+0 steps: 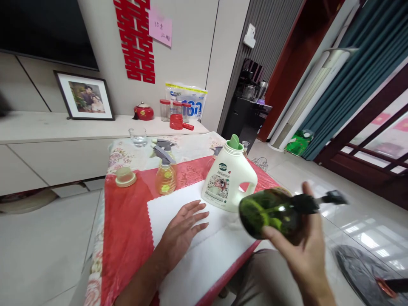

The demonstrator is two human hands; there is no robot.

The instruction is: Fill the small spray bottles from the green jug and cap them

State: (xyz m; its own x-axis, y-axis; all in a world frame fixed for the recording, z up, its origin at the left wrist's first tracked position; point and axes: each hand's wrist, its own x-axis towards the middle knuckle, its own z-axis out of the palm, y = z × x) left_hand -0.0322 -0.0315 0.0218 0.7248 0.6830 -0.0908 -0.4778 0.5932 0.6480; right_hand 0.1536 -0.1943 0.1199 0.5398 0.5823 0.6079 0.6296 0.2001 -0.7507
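Note:
My right hand [296,242] is closed around a dark green pump bottle [270,212], tilted on its side with its black pump [314,202] pointing right. The bottle is held in the air past the table's right edge, slightly blurred. My left hand [185,225] hovers over a white cloth [191,263], fingers stretched out and holding nothing. Just beyond the hands stands a cream laundry detergent jug [219,178], upright and uncapped, with a green spout [234,142] in its mouth. A yellowish spray bottle [165,178] stands left of the jug.
A translucent cap [125,176] lies on the red tablecloth [124,221]. A glass cup [138,138] stands near the back edge. Another spray bottle, partly hidden, is behind the jug. The cabinet [117,124] behind holds a framed photo [86,97], red-lidded jars [165,111] and a red pot [143,112].

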